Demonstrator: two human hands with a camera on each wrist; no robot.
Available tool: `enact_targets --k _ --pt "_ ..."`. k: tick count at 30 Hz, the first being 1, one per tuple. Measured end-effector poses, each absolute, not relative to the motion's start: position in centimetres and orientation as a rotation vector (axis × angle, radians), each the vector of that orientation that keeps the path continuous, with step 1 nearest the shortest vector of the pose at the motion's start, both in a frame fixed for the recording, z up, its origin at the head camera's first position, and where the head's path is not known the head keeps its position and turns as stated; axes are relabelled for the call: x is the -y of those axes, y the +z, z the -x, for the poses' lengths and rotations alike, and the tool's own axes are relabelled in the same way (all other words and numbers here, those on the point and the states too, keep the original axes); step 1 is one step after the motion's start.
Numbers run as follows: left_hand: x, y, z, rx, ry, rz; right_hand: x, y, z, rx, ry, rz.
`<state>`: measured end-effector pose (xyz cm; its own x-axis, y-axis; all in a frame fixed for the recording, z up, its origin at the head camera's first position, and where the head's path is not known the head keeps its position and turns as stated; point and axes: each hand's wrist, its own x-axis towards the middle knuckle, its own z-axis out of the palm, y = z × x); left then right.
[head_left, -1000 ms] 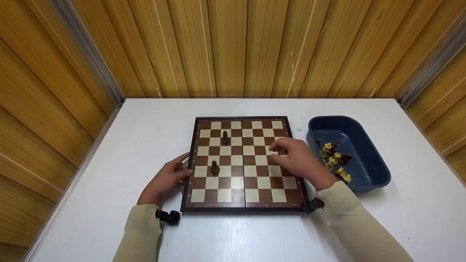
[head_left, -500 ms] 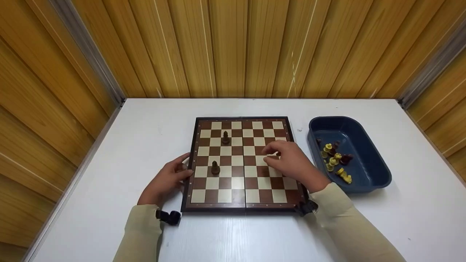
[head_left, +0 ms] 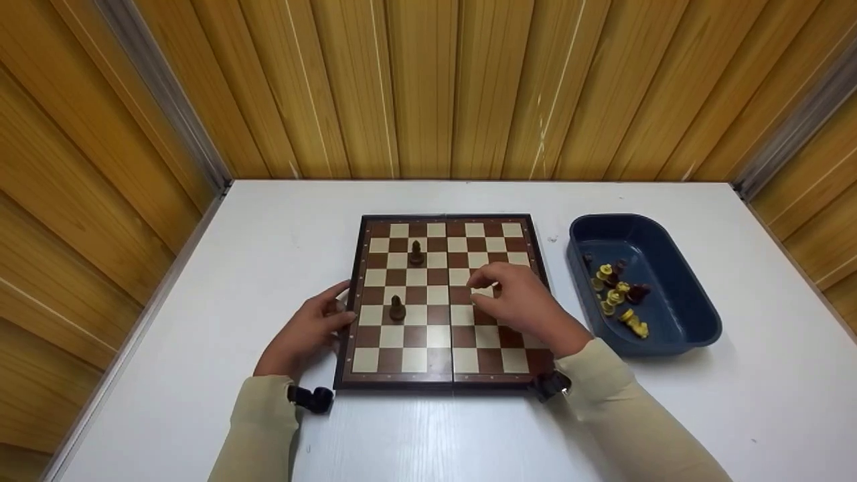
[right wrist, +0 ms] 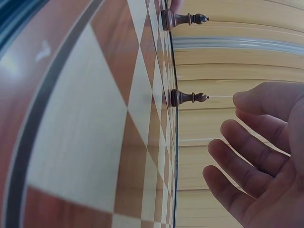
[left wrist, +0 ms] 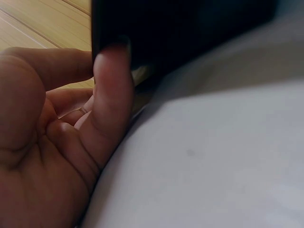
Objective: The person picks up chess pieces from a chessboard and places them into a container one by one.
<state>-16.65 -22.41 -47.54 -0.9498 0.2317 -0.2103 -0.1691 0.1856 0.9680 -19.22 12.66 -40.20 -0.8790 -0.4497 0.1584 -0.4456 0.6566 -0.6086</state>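
The chessboard (head_left: 438, 335) lies unfolded on the white table. Two dark bishops stand upright on its left half: a far bishop (head_left: 416, 254) and a near bishop (head_left: 398, 308). My left hand (head_left: 306, 333) grips the board's left edge, the thumb at the rim; the left wrist view shows its fingers (left wrist: 114, 80) against the dark side of the board. Over the right half hovers my right hand (head_left: 519, 301), thumb and forefinger apart with nothing between them. In the right wrist view its fingers (right wrist: 251, 147) are loosely bent beside the bishops.
To the right of the board stands a blue tub (head_left: 676, 288) with several yellow and dark chess pieces (head_left: 616, 291) lying in it. Wood-patterned walls (head_left: 415, 94) enclose the table's back and sides.
My right hand has moved left over the board, from near its right edge toward the centre fold. The left hand and both bishops stay in place.
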Motion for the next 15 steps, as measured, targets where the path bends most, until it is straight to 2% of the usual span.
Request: enact_targets --k 15 --pt "22.2 -47.4 16.6 -2.171 1.82 -0.049 -10.8 -40.5 18.9 -2.804 -1.099 0.888"
